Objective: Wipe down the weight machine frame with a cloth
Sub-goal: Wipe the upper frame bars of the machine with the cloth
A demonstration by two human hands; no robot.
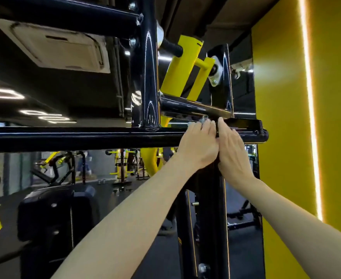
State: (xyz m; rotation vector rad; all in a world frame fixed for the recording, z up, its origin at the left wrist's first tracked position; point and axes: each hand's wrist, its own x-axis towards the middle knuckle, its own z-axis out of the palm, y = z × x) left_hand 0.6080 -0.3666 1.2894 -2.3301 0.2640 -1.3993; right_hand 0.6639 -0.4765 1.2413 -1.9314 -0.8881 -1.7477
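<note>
Cloth (204,120) gripped by left hand (199,143) on frame bar (85,137); right hand (233,150) beside, grip unclear.

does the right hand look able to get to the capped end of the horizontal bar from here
Probably yes: the right hand lies on the horizontal bar, and the stretch from it to the capped end looks bare, with nothing in between.

Weight machine frame (85,137): glossy black steel tubing. A long horizontal bar crosses the view, with an upright post (148,77) joined above it. Cloth (204,119): grey, mostly hidden, at the bar's right end under the left hand (199,146), beside the right hand (233,150).
</note>
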